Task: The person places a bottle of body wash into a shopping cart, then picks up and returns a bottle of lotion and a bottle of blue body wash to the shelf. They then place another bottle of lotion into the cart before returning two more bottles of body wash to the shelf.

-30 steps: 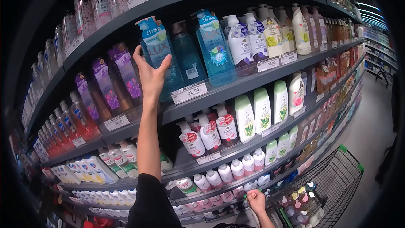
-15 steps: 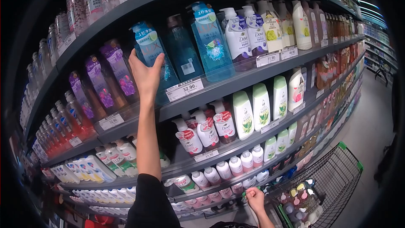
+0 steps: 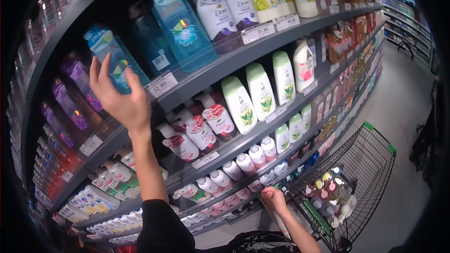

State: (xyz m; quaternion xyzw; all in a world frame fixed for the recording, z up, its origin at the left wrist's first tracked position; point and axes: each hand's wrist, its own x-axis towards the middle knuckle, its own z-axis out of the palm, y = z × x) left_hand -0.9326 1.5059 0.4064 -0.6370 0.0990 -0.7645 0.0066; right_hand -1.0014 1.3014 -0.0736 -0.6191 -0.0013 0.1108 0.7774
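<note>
My left hand (image 3: 123,100) is raised at the upper shelf, its fingers spread and holding nothing. Just behind the fingertips stands a blue Lux pump bottle (image 3: 110,49), partly covered by the hand. To its right are a darker blue bottle (image 3: 152,42) turned back-side out and another blue Lux bottle (image 3: 180,28). Purple bottles (image 3: 79,77) stand to the left. Low on the right, my right hand (image 3: 274,200) is closed at the handle (image 3: 277,222) of a shopping cart (image 3: 372,178); the fingers' undersides are hidden.
Several bottles with coloured pump tops (image 3: 328,187) lie in the cart. White Dove bottles (image 3: 213,11) line the upper shelf; green-capped white bottles (image 3: 239,105) stand one shelf lower. Price tags (image 3: 162,84) run along the shelf edge. An aisle floor (image 3: 365,89) stretches away at right.
My left hand has let go of the blue Lux bottle and drawn back, fingers opening. The bottle stays on the shelf. The view has shifted, moving the shelves left and upward.
</note>
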